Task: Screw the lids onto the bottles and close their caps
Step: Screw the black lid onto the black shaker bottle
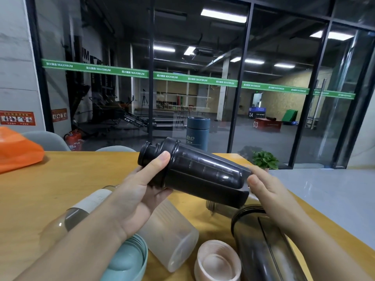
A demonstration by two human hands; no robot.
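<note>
A black shaker bottle (pixel 205 173) is held on its side above the table, its black lid (pixel 157 153) pointing left. My left hand (pixel 142 189) grips the lid end, thumb on top. My right hand (pixel 265 187) holds the bottle's base. Below lie a frosted clear bottle (pixel 172 234), a dark smoky bottle (pixel 261 246) with no lid, a clear bottle with a white label (pixel 89 203), a pink lid (pixel 217 262) lying threads up and a teal lid (pixel 129 260).
The yellow wooden table (pixel 71 179) ends at the right, near my right hand. An upright dark blue flask (pixel 197 132) stands at the far edge. An orange bag (pixel 18 149) sits far left, a green plant (pixel 263 159) beyond the table's right corner.
</note>
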